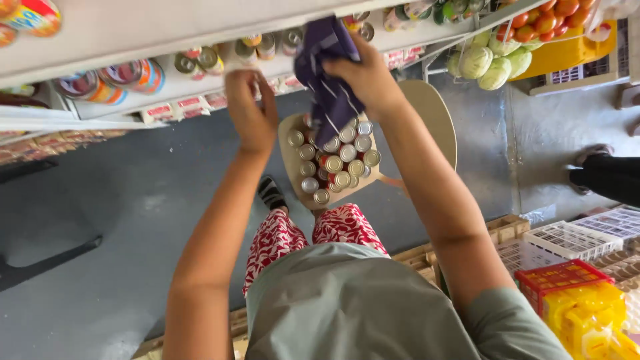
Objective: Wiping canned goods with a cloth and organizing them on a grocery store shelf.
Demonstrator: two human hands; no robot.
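My right hand (365, 75) grips a purple cloth (328, 80) with thin stripes, which hangs down from the edge of a white shelf (200, 83). My left hand (250, 110) is raised to the same shelf edge; whether its fingers hold one of the cans (207, 60) there I cannot tell. More cans lie on their sides along that shelf. Below my hands, a cardboard tray (288, 163) packed with several upright cans (337, 160) rests on a round beige stool (437, 117).
Green melons (490, 63) and orange fruit (547, 20) sit in wire baskets at the upper right. A red and yellow crate (577, 303), white crates (570, 240) and wooden pallets lie at the lower right. Another person's dark leg and shoe (600, 170) stand at the right edge.
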